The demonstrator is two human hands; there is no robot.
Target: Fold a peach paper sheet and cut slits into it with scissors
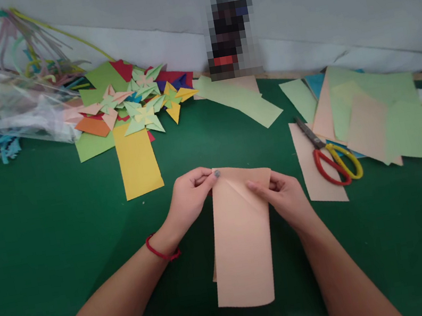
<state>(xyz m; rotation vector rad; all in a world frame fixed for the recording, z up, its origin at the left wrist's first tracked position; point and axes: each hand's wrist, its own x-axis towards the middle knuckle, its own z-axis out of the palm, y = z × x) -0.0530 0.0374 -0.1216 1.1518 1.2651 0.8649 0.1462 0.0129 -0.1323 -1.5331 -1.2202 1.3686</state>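
Observation:
A long peach sheet of paper [242,250] hangs between my hands over the table, with a slanting crease near its top and a second layer showing behind its lower left edge. My left hand [193,196] pinches the top left corner, thumb in front. At the upper right edge, my right hand [282,194] grips the paper with its thumb on the front and the fingers partly hidden behind. To the right, scissors [330,157] with one red and one yellow handle lie on a peach strip [316,183].
Folded paper stars [146,109] and coloured sheets lie at the back left, with a yellow rectangle [139,162] in front. Further left is a clear bag [24,108] among paper strips. Green and peach sheets [374,114] pile up on the right. A wall [129,10] stands behind the green table [63,220].

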